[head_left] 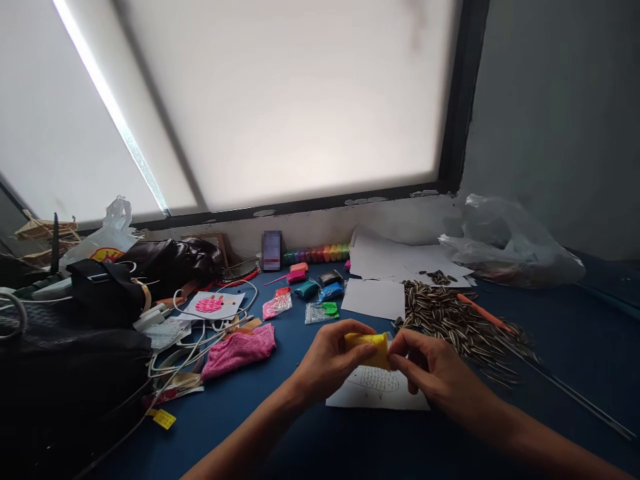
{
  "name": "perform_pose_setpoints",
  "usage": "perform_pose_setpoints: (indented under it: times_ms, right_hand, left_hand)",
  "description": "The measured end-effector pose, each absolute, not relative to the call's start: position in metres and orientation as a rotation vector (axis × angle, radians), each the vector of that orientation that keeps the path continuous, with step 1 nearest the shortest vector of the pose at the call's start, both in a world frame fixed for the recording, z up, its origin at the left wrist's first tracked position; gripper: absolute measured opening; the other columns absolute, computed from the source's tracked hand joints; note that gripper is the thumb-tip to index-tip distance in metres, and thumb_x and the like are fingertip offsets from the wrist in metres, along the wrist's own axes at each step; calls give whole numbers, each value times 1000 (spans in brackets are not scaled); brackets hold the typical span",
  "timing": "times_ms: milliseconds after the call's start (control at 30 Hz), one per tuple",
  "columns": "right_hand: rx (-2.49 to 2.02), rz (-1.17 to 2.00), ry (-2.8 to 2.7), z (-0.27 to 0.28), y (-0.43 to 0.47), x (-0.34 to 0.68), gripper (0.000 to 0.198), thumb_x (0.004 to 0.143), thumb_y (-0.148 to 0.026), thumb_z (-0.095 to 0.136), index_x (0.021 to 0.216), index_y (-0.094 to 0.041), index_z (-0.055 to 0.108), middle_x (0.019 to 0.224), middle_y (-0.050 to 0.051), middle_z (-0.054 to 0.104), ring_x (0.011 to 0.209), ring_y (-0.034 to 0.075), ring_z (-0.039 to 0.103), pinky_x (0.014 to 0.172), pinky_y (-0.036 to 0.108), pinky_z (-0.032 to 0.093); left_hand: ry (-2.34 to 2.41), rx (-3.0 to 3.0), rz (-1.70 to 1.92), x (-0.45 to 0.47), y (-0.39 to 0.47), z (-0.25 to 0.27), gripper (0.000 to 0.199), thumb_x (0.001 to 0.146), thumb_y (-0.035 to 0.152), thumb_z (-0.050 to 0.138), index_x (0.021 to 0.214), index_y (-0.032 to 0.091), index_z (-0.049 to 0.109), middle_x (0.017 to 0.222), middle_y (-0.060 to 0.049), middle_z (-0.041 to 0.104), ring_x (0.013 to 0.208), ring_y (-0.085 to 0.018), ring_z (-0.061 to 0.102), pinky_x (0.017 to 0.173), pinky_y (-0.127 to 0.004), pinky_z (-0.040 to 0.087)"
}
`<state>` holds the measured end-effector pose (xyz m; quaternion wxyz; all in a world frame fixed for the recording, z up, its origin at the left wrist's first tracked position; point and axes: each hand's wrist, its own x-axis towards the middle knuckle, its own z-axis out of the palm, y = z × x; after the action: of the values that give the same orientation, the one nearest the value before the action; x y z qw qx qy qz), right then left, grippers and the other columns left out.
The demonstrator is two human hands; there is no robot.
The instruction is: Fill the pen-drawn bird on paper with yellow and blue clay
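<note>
Between my two hands is a small packet of yellow modelling clay in a clear wrapper. My left hand is closed around its left side, thumb across the front. The fingers of my right hand pinch the wrapper's right edge. Below the packet lies a sheet of white paper with a drawing of a rounded, scale-patterned animal on two legs; my hands cover its upper part. Just beyond my right hand spreads a large heap of striped sunflower seeds.
Several clay packets, among them a blue one and a green one, lie behind my hands. A phone stands at the back. On the left are a pink cloth, white cables and a black bag. An orange-handled tool rests across the seeds.
</note>
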<state>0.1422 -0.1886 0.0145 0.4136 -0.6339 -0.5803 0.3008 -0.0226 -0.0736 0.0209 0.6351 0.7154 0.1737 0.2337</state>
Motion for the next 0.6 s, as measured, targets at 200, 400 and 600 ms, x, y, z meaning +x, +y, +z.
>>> perform_pose_setpoints:
  times_ms: [200, 400, 600]
  right_hand:
    - [-1575, 787, -1474, 18, -192, 139, 23, 93, -42, 51, 89, -22, 60, 70, -3, 57, 57, 11, 56, 52, 24, 45]
    - [-1574, 753, -1490, 21, -193, 138, 24, 94, -42, 50, 85, -21, 58, 65, -4, 54, 56, 11, 53, 53, 24, 43]
    - [-1601, 703, -1535, 22, -193, 134, 24, 93, -40, 50, 78, -22, 55, 63, -4, 52, 55, 12, 51, 50, 23, 40]
  left_hand:
    - [475, 1773, 554, -23, -75, 26, 37, 79, 43, 68, 97, 11, 67, 94, -9, 65, 85, -19, 59, 74, -28, 47]
    - [391, 1614, 515, -24, -76, 25, 50, 76, 45, 72, 110, 11, 64, 103, -11, 64, 89, -21, 62, 77, -30, 49]
    - [495, 1769, 482, -25, -79, 32, 41, 74, 43, 72, 95, 9, 71, 87, -8, 67, 78, -17, 58, 69, -25, 45]
